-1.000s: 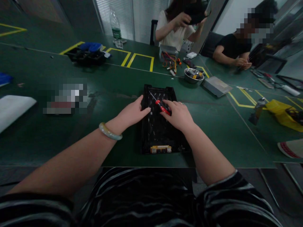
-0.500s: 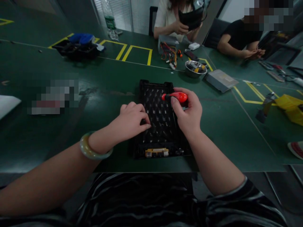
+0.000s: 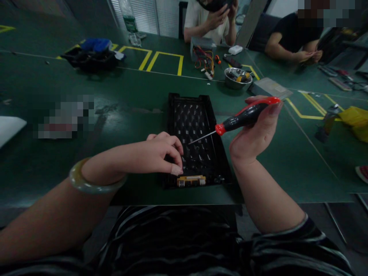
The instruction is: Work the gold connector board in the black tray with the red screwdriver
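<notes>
A black plastic casing [image 3: 217, 149] with rows of small slots lies in front of me, a yellowish connector board [image 3: 191, 181] at its near end. My left hand [image 3: 165, 155] rests over its left edge, thumb and forefinger pinched together near the lower left; whatever sits between them is hidden. On the other side, my right hand [image 3: 255, 134] is closed on a screwdriver [image 3: 241, 118] with a red and black handle. Its thin shaft slants down to the left over the casing, the tip close to my left fingers; I cannot tell whether it touches.
Beyond the casing stand a metal bowl [image 3: 238, 78] of tools, a flat grey box [image 3: 270, 89] and a power supply [image 3: 202, 46] with coloured wires. A black tray [image 3: 86, 59] with blue cloth is back left, near a bottle [image 3: 129, 23]. Two people sit across the table.
The right hand has moved right and turned, so the screwdriver's shaft now shows, slanting over the casing. My left hand's fingertips have shifted down toward the near end.
</notes>
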Motion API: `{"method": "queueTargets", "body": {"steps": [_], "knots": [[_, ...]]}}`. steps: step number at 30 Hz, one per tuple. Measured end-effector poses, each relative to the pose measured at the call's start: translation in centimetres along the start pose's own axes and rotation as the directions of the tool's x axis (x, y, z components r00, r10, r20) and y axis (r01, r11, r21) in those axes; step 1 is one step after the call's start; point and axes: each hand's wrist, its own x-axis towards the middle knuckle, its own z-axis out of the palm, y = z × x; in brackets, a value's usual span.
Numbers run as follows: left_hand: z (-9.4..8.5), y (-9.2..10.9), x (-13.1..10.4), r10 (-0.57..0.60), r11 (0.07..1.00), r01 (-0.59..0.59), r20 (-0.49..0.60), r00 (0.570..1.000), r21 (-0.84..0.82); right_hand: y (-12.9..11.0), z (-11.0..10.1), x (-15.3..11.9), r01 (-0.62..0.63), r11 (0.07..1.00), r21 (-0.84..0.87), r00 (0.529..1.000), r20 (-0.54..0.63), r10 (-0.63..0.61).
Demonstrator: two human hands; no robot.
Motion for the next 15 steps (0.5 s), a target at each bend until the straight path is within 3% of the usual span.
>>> {"method": "queueTargets", "body": {"steps": [5, 15], "knots": [[0.9, 0.4, 0.2, 0.017, 1.000, -0.017, 0.013, 1.000, 0.009, -1.0, 0.0, -0.2, 0.028, 0.996, 0.089, 0.999, 0.044, -0.032], [1.1, 0.9, 0.1, 0.003, 1.000, -0.002, -0.011, 1.000, 0.025, -1.8, -0.6, -0.3, 0.042, 0.999, 0.015, 0.989, 0.140, -0.043]]}}
